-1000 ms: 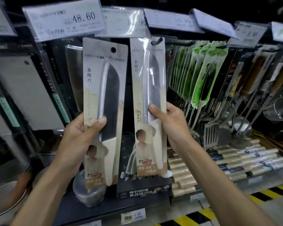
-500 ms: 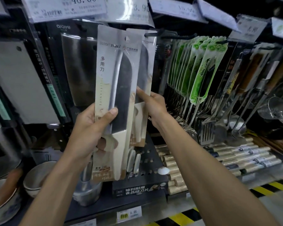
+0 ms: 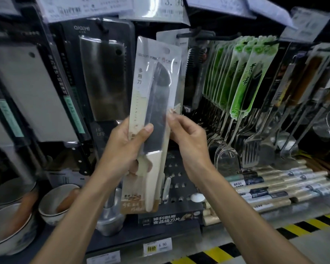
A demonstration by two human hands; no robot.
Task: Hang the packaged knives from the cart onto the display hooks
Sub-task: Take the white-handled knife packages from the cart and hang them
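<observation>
**Q:** Head view: what text is legible?
**A:** The pack [image 3: 154, 88] reads "多用刀" down its left side, with "KNIFE" in small vertical print below. The cleaver pack [image 3: 103, 73] to its left carries "HI LIFE" under the blade. Its top logo resembles "QIQIMI", but the reading is uncertain. The top tag [image 3: 168, 8] shows "13.90", with the first digit partly cut off. The shelf tag [image 3: 157, 246] shows "6.90". The box [image 3: 170, 219] reads "锋利耐用 食品级刀片".

**Q:** How do the hands hold the pack, and where is it?
**A:** The left hand [image 3: 122, 151] grips the pack at mid-height, thumb pressed across the front and fingers curled behind. The right hand [image 3: 191, 141] pinches the pack's right edge between its fingertips. The pack is near upright in front of the display. Its hang hole lies below and left of the hook [image 3: 198, 36], not on it.

**Q:** What cannot be made out?
**A:** The brand line at the pack's top and the brown print at its foot are blurred. A hung pack [image 3: 181, 46] behind it appears to hang from the hook, and only its top and right strip show. The upper tags are cut by the frame edge. The hook's tip is hard to place.

**Q:** What are the clearances?
**A:** The pack's right edge overlaps the hung pack. The cleaver pack is just beside it on the left. The green packs [image 3: 251, 79] hang near on the right, on a separate hook.
</observation>
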